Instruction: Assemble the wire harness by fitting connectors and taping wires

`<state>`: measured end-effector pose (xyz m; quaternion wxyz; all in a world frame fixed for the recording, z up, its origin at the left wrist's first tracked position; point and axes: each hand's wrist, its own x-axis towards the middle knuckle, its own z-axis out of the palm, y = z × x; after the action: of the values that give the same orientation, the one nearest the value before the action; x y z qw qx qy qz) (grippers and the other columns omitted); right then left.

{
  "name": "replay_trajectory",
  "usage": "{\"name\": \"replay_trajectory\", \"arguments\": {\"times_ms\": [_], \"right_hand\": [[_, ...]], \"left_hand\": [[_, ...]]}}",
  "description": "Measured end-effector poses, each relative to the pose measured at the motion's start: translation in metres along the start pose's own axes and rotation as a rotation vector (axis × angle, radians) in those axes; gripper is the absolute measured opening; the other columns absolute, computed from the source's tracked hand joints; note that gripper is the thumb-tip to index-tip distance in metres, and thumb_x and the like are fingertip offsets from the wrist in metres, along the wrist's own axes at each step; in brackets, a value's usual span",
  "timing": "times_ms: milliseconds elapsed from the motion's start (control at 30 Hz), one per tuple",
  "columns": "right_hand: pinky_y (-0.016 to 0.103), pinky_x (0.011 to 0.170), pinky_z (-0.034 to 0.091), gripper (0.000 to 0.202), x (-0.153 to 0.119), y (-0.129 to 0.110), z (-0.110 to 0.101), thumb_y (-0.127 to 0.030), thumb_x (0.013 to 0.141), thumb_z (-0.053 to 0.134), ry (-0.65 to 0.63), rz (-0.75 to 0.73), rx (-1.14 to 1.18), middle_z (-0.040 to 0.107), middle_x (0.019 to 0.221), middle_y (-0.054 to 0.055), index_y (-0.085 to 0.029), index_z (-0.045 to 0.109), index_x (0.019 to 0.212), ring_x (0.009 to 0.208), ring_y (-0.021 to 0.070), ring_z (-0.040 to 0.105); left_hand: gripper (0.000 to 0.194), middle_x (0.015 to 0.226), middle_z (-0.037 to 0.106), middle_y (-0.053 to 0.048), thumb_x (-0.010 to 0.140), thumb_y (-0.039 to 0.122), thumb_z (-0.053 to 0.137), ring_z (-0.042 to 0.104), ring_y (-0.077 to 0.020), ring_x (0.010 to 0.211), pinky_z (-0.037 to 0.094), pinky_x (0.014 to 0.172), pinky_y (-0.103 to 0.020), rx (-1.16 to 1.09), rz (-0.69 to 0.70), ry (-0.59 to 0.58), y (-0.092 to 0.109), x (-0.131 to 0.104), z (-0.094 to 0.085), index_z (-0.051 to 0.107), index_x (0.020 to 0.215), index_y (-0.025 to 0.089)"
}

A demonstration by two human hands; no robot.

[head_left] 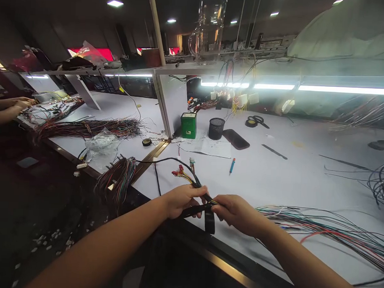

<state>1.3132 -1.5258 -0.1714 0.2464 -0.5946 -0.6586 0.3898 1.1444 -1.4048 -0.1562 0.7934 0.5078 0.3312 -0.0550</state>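
My left hand (186,201) is closed around a wire harness (195,180) near the bench's front edge. Red and pale connectors (179,171) fan out from the harness beyond my thumb. Right beside it, my right hand (233,210) pinches the same bundle where yellow and dark wires show. A strip of black tape (210,222) hangs down between the two hands, touching the bundle. My fingers hide part of the tape. From the right hand side, loose multicoloured wires (321,232) spread over the bench.
On the white bench (257,175) lie a blue pen (232,166), a phone (236,139), tweezers (274,151) and scissors (258,120). A green box (188,126) and a mesh cup (216,128) stand behind. Wire bundles (118,179) hang over the left edge. Another person's hands (21,104) show far left.
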Motion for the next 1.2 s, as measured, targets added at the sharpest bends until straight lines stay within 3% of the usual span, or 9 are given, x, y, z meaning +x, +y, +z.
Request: {"name": "replay_trajectory", "arguments": {"times_ms": [133, 267, 400, 500, 600, 667, 833, 1000, 1200], "right_hand": [[0.027, 0.063, 0.037, 0.029, -0.003, 0.003, 0.000, -0.039, 0.092, 0.040, 0.041, -0.049, -0.168, 0.062, 0.075, 0.002, -0.021, 0.060, 0.081, 0.068, 0.0153, 0.053], [0.025, 0.066, 0.043, 0.039, -0.001, 0.010, -0.016, -0.044, 0.094, 0.033, -0.171, 0.068, 0.218, 0.065, 0.084, 0.002, -0.021, 0.064, 0.097, 0.072, 0.0134, 0.057], [0.020, 0.066, 0.045, 0.042, 0.012, 0.015, -0.031, -0.030, 0.080, 0.061, -0.372, 0.133, 0.432, 0.065, 0.103, -0.001, -0.029, 0.056, 0.121, 0.075, 0.0093, 0.058], [0.021, 0.061, 0.047, 0.036, 0.025, 0.013, -0.025, -0.028, 0.068, 0.071, -0.688, 0.171, 0.483, 0.068, 0.084, -0.002, -0.021, 0.067, 0.103, 0.064, 0.0101, 0.060], [0.023, 0.056, 0.048, 0.025, 0.032, 0.010, -0.010, -0.031, 0.065, 0.072, -0.756, 0.233, 0.465, 0.067, 0.067, 0.000, -0.014, 0.070, 0.083, 0.057, 0.0123, 0.060], [0.023, 0.056, 0.047, 0.021, 0.031, 0.008, -0.003, -0.030, 0.069, 0.068, -0.659, 0.235, 0.441, 0.067, 0.068, -0.001, -0.015, 0.070, 0.083, 0.057, 0.0121, 0.059], [0.025, 0.066, 0.044, 0.022, 0.024, 0.012, -0.004, -0.021, 0.079, 0.051, 0.088, 0.166, 0.112, 0.068, 0.080, -0.001, -0.022, 0.065, 0.096, 0.071, 0.0148, 0.060], [0.027, 0.074, 0.044, 0.028, 0.012, 0.016, -0.006, -0.013, 0.082, 0.046, 0.565, -0.037, -0.088, 0.068, 0.089, 0.001, -0.023, 0.061, 0.102, 0.082, 0.0149, 0.061], [0.027, 0.067, 0.045, 0.032, -0.013, -0.006, 0.016, -0.011, 0.088, 0.047, 0.659, -0.481, -0.552, 0.063, 0.090, 0.004, -0.027, 0.060, 0.112, 0.074, 0.0147, 0.055]], "left_hand": [[0.040, 0.071, 0.053, 0.004, 0.070, 0.047, 0.071, 0.055, -0.0093, 0.046, 0.041, 0.042, -0.020, 0.023, 0.019, -0.063, -0.002, -0.008, 0.007, 0.048, 0.091, 0.021], [0.032, 0.061, 0.047, 0.008, 0.072, 0.035, 0.071, 0.037, -0.0020, 0.034, 0.019, 0.031, -0.015, 0.081, 0.114, 0.002, -0.002, -0.014, 0.018, 0.047, 0.087, 0.019], [0.025, 0.054, 0.042, 0.009, 0.072, 0.026, 0.069, 0.031, -0.0015, 0.034, 0.015, 0.033, -0.016, 0.072, 0.131, 0.019, 0.003, -0.022, 0.031, 0.050, 0.086, 0.018], [0.018, 0.050, 0.040, 0.009, 0.072, 0.024, 0.065, 0.027, -0.0019, 0.034, 0.012, 0.033, -0.017, 0.059, 0.133, 0.004, 0.008, -0.026, 0.039, 0.053, 0.084, 0.016], [0.017, 0.047, 0.038, 0.009, 0.072, 0.025, 0.063, 0.025, -0.0023, 0.034, 0.011, 0.034, -0.018, 0.069, 0.115, 0.003, 0.009, -0.028, 0.042, 0.054, 0.082, 0.016], [0.017, 0.047, 0.037, 0.009, 0.072, 0.027, 0.062, 0.026, -0.0027, 0.034, 0.011, 0.035, -0.018, 0.060, 0.098, 0.030, 0.006, -0.026, 0.042, 0.053, 0.082, 0.016], [0.020, 0.061, 0.040, 0.008, 0.077, 0.034, 0.058, 0.029, -0.0008, 0.036, 0.010, 0.036, -0.016, 0.013, 0.120, 0.194, -0.006, -0.013, 0.037, 0.047, 0.084, 0.020], [0.025, 0.060, 0.033, 0.010, 0.078, 0.037, 0.059, 0.026, -0.0015, 0.034, 0.008, 0.036, -0.017, -0.041, 0.094, 0.167, -0.010, -0.001, 0.033, 0.038, 0.085, 0.024], [0.032, 0.062, 0.037, 0.008, 0.074, 0.040, 0.067, 0.029, -0.0008, 0.037, 0.010, 0.037, -0.016, -0.104, 0.123, 0.078, -0.003, 0.007, 0.023, 0.043, 0.087, 0.021]]}}
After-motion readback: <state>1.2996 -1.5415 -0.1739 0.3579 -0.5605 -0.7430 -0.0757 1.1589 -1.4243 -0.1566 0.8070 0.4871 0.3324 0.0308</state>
